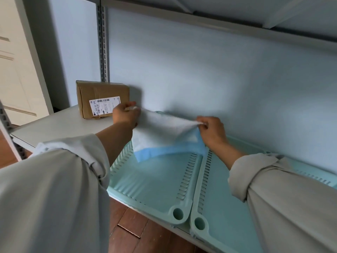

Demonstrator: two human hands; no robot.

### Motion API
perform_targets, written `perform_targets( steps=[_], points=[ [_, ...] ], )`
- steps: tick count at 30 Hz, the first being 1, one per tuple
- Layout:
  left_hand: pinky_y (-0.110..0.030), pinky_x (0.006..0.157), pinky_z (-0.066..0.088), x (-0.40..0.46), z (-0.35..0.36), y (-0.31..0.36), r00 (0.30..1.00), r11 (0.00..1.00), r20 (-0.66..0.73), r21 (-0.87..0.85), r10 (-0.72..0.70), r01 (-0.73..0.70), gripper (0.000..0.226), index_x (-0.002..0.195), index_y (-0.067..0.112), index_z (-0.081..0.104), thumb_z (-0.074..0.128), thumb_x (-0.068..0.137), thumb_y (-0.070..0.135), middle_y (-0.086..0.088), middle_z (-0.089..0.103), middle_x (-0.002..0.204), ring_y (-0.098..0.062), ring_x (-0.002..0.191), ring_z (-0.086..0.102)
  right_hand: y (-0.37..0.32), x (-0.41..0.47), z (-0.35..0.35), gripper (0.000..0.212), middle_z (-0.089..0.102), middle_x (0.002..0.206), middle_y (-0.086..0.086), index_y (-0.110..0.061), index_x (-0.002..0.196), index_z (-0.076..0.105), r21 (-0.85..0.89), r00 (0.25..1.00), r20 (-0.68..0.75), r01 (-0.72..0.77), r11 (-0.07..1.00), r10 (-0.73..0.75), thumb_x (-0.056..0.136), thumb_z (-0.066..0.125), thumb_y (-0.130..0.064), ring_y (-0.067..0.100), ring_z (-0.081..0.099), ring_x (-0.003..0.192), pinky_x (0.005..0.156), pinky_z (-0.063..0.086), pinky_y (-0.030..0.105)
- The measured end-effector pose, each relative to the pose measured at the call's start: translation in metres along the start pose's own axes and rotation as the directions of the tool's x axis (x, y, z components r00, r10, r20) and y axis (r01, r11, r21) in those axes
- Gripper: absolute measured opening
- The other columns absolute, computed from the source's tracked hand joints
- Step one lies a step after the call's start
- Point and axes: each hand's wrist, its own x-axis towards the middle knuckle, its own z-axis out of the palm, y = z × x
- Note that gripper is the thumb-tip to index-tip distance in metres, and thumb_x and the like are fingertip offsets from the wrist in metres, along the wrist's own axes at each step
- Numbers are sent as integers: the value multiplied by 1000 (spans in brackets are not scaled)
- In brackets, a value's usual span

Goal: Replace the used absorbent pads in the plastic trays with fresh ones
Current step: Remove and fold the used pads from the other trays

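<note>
Left hand (125, 114) pinches one top corner of the absorbent pad (164, 132), right hand (211, 132) pinches the opposite corner. Pad hangs stretched between them, white face up, blue backing showing along the lower edge, held above the far end of the left plastic tray (156, 179). It isn't seated; the lower edge droops toward the tray floor.

Step, my read: laying a pad into the left tray. Pad looks clean and the tray floor under it is bare, so probably a fresh one going in, not a used one coming out. Can't confirm from one view.

Next move needs: lower both corners evenly, blue side down, square the pad to the tray walls, flatten it so no edge rides up over the slotted sides.

Second tray (228, 207) sits just right of the first, walls touching, also bare where visible.

Beyond the left hand: cardboard parcel (102, 99) with a shipping label, on the same shelf (54, 128).

Hard to see:
- right sleeve covers much of the second tray, so a pad under there can't be ruled out
- a third tray edge may show past the right forearm, cut off
- no stack of fresh pads or used ones in view
- fingertips partly buried in pad folds
</note>
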Motion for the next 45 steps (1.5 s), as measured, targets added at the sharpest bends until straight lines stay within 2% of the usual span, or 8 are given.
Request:
perform_targets(
  steps=[6,10,16,23,28,33,40,45],
  points=[
    [-17,42,47,-14,-6,4,997,998,-42,8,63,-63,18,105,19,57,49,92,9,-2,56,83,-15,69,51,6,10,8,36,48,141,16,-10,113,68,99,999,-46,10,995,-5,89,46,6,25,42,134,107,29,21],
    [-26,40,51,-51,-3,-43,870,874,253,369,-423,317,42,129,13,44,51,90,0,-14,56,90,-22,69,55,38,-24,23,47,50,133,21,-8,133,47,-145,884,159,-419,896,440,86,50,-7,38,54,116,99,47,42],
    [-29,44,53,-89,12,-79,701,783,353,342,-620,520,50,138,12,37,46,93,-6,-13,52,88,-20,65,54,19,-60,35,29,67,108,21,-1,114,60,-124,853,282,-421,899,439,89,46,-7,34,66,96,88,54,40],
    [-29,64,55,-87,18,-78,706,844,466,336,-534,417,57,140,22,36,49,91,-4,-10,64,94,-17,74,64,-7,-78,56,30,61,110,20,-6,123,41,108,566,626,-744,660,536,96,51,-13,31,65,91,75,58,41],
    [-35,72,47,-74,9,-93,864,873,218,299,-455,385,56,145,23,26,40,94,4,-14,52,120,-22,86,56,0,-60,48,47,48,137,10,-19,135,41,129,882,192,-457,880,430,90,42,-5,29,49,122,102,42,37],
    [-42,85,45,-76,10,-103,832,828,193,353,-519,435,61,149,23,17,43,96,9,-15,34,143,-30,114,43,23,-62,17,35,55,128,6,-22,123,48,-59,903,16,-427,902,429,92,37,-10,28,52,116,87,38,33],
    [-35,76,49,-89,25,-107,752,766,185,288,-633,575,22,111,9,40,45,94,-4,-15,43,104,-30,98,50,27,-89,16,37,49,138,-1,-26,126,57,-252,957,287,27,967,48,89,54,-25,20,45,127,103,36,32],
    [-32,60,48,-90,26,-107,763,785,222,312,-608,535,29,122,2,43,40,94,-3,-18,49,101,-24,71,52,10,-100,37,40,58,128,-2,-31,123,59,-407,710,702,335,850,57,87,56,-48,21,55,114,89,45,33]
  ],
)
